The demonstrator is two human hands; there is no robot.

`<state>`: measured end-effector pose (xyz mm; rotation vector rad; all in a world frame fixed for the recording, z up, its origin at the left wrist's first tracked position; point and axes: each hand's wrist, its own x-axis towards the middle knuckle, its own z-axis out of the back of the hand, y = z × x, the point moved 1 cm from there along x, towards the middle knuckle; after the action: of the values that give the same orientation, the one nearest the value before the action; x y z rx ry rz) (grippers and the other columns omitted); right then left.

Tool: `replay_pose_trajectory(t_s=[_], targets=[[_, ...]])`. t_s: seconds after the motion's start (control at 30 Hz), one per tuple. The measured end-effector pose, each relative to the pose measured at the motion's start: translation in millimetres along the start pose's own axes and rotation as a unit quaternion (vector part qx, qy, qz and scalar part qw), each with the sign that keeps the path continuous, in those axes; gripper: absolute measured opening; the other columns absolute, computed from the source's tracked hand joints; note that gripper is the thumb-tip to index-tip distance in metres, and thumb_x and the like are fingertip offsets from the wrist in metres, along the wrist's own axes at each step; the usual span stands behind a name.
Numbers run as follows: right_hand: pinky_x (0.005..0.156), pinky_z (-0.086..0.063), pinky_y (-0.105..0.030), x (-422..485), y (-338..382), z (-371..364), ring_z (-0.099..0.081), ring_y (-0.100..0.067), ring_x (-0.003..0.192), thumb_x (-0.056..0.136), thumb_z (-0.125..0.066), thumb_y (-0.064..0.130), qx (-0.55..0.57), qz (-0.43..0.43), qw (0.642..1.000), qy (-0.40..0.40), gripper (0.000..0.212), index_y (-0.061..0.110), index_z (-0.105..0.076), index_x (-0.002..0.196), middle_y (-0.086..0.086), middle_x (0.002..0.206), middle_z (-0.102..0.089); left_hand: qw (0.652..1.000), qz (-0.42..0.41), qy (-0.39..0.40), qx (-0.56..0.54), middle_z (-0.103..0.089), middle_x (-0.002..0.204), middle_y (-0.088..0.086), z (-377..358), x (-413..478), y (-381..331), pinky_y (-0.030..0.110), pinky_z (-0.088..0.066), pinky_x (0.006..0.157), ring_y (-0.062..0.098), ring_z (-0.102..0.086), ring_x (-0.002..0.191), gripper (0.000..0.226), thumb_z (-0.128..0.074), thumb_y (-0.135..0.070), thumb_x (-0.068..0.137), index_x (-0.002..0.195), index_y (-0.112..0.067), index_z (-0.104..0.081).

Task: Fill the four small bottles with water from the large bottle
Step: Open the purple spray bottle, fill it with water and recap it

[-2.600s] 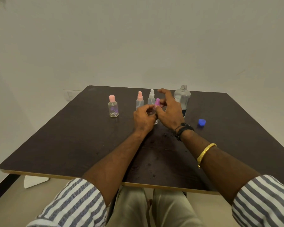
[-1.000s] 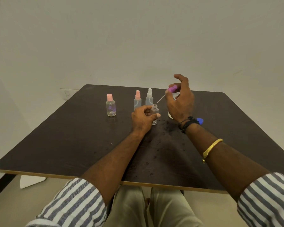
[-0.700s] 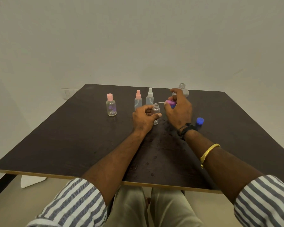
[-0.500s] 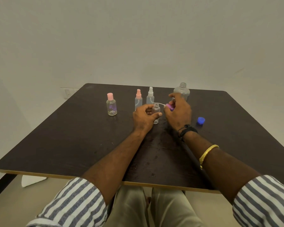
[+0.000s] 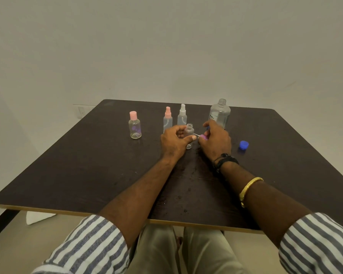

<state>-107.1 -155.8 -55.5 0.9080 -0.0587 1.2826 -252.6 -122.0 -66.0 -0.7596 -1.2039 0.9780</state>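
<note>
1 small bottle (image 5: 189, 131), now uncapped, is gripped by the left hand (image 5: 175, 142); its purple cap (image 5: 204, 137), brought down, is pinched by the right hand (image 5: 216, 140). Filling can follow.

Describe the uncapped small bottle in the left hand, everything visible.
The uncapped small bottle is clear, plastic-looking, with a threaded open neck and rounded body. It stands upright on the dark table, in front of the white-topped spray bottle. The left hand grips its body, thumb across the front, hiding much of it. A purple spray top is pinched in the right hand beside it. Contents cannot be told.
</note>
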Motion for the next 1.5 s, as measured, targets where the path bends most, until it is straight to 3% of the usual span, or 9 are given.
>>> replay_pose_trajectory(t_s=[0.5, 0.7, 0.87, 1.07, 1.3, 1.5], targets=[[0.090, -0.057, -0.039, -4, -3, 0, -0.063, -0.019, 0.093, 0.088, -0.075, 0.021, -0.004, -0.026, 0.999, 0.041, 0.039, 0.017, -0.057, 0.123, -0.004, 0.099, -0.066, 1.000, 0.006, 0.000, -0.001, -0.078, 0.101, 0.003, 1, 0, -1, 0.021, -0.061, 0.082, 0.010, -0.074, 0.090, 0.046, -0.091, -0.017, 0.073, 0.115, -0.008, -0.075], [0.082, -0.056, -0.030, 3, 7, 14, -0.062, -0.012, 0.090, 0.087, -0.077, 0.025, 0.032, 0.004, 0.998, -0.061, 0.032, 0.018, -0.062, 0.114, -0.001, 0.100, -0.067, 1.000, 0.009, -0.001, -0.008, -0.078, 0.100, 0.003, 1, -1, -1, 0.022, -0.061, 0.082, 0.009, -0.075, 0.089, 0.044, -0.091, -0.016, 0.073, 0.114, -0.008, -0.075], [0.077, -0.056, -0.035, 18, 12, 27, -0.061, -0.021, 0.101, 0.086, -0.075, 0.028, 0.027, 0.002, 0.989, -0.146, 0.029, 0.021, -0.060, 0.110, -0.006, 0.112, -0.060, 1.000, 0.013, 0.003, -0.004, -0.078, 0.103, 0.004, 1, -1, -3, 0.021, -0.060, 0.084, 0.009, -0.074, 0.091, 0.044, -0.090, -0.017, 0.074, 0.115, -0.008, -0.074], [0.085, -0.051, -0.029, 24, -2, 28, -0.051, -0.024, 0.113, 0.077, -0.081, 0.029, 0.027, -0.041, 0.982, -0.182, 0.053, 0.020, -0.052, 0.120, -0.010, 0.124, -0.048, 1.000, 0.017, 0.003, 0.000, -0.078, 0.102, 0.004, 1, 0, -1, 0.023, -0.061, 0.084, 0.009, -0.074, 0.089, 0.045, -0.090, -0.017, 0.074, 0.115, -0.007, -0.074], [0.101, -0.051, -0.045, 24, -11, 21, -0.054, -0.031, 0.126, 0.076, -0.086, 0.032, 0.071, -0.085, 0.987, -0.113, 0.086, 0.020, -0.038, 0.147, -0.012, 0.140, -0.049, 1.000, 0.015, 0.009, 0.001, -0.078, 0.103, 0.004, 2, 0, 0, 0.026, -0.062, 0.085, 0.010, -0.074, 0.091, 0.047, -0.091, -0.018, 0.073, 0.116, -0.007, -0.074], [0.101, -0.050, -0.048, 26, -14, 18, -0.056, -0.031, 0.127, 0.080, -0.082, 0.030, 0.088, -0.097, 0.987, -0.097, 0.086, 0.021, -0.034, 0.151, -0.008, 0.143, -0.055, 1.000, 0.013, 0.013, 0.001, -0.078, 0.103, 0.005, 3, -1, -1, 0.024, -0.062, 0.084, 0.009, -0.074, 0.090, 0.046, -0.090, -0.018, 0.074, 0.116, -0.007, -0.074]])
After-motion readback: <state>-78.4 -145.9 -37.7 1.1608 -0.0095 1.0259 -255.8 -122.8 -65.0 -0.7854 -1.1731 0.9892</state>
